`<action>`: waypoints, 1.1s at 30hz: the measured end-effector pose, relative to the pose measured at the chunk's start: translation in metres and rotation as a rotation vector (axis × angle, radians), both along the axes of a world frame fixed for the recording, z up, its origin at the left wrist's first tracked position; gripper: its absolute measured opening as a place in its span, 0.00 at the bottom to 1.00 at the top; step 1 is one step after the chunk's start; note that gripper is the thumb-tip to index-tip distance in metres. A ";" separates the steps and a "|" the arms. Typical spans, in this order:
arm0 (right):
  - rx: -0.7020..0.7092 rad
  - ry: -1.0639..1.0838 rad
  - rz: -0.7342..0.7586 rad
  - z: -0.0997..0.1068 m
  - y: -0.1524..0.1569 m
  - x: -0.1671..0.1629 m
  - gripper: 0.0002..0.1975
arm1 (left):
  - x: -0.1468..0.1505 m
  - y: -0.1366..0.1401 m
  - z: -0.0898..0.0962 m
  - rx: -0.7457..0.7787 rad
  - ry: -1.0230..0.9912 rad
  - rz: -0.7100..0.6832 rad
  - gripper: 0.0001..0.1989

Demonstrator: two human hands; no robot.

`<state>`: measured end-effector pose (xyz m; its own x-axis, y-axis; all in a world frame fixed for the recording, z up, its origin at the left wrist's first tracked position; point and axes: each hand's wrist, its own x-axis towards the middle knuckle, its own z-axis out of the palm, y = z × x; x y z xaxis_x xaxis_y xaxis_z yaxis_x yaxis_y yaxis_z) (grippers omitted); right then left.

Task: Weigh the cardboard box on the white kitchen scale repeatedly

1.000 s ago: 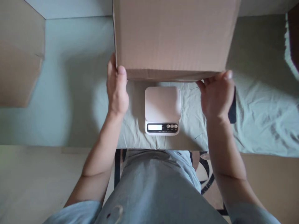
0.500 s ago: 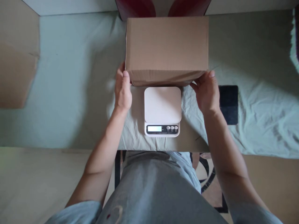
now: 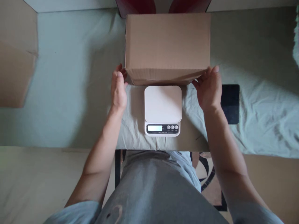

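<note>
A closed brown cardboard box (image 3: pixel 167 42) stands at the back of the cloth-covered table, just behind a white digital scale (image 3: pixel 163 104). The scale's display (image 3: pixel 154 128) is lit, though its digits cannot be read, and its plate bears nothing. Beside the box's front left corner is my left hand (image 3: pixel 119 88), fingers apart, with a small gap from the cardboard. My right hand (image 3: pixel 209 88) is at the front right corner, its fingers loosely spread by the lower edge; whether they touch the box is hard to see.
A black phone-like slab (image 3: pixel 230 104) lies to the right of my right wrist. Another piece of cardboard (image 3: pixel 16 62) occupies the far left. Green cloth (image 3: pixel 60 77) covers the table up to its front edge, close to my body. A dark red object (image 3: pixel 137 6) stands behind the box.
My left hand has come away from the box, moving slightly left. My right hand has shifted a little to the right and stays by the corner. The scale has not moved.
</note>
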<state>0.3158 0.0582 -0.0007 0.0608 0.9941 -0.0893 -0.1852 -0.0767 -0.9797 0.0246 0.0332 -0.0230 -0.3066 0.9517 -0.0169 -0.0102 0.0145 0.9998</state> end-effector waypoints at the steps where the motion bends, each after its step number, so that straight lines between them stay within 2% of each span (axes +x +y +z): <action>1: 0.004 0.006 -0.001 0.002 -0.002 -0.004 0.24 | 0.003 -0.001 0.001 -0.004 0.004 -0.010 0.33; 6: 0.025 0.003 -0.018 0.004 -0.003 -0.015 0.27 | 0.014 0.001 0.002 -0.018 0.035 -0.029 0.35; 10: 0.069 -0.046 -0.016 0.019 -0.006 -0.013 0.27 | 0.016 -0.007 0.021 0.066 0.100 -0.037 0.31; 15: 0.132 -0.093 -0.022 0.054 -0.036 -0.009 0.26 | 0.016 -0.044 0.059 0.137 0.071 -0.050 0.22; 18: 0.169 -0.088 -0.036 0.064 -0.065 -0.011 0.23 | 0.017 -0.074 0.068 0.108 0.030 -0.043 0.23; 24: 0.188 -0.033 -0.127 0.047 -0.108 -0.013 0.23 | 0.022 -0.118 0.065 0.026 0.021 -0.050 0.24; 30: 0.176 -0.015 -0.151 0.029 -0.127 -0.008 0.25 | 0.028 -0.136 0.070 -0.005 0.019 -0.081 0.23; 33: 0.150 -0.036 -0.142 0.026 -0.132 -0.007 0.26 | 0.029 -0.140 0.066 0.000 0.009 -0.078 0.21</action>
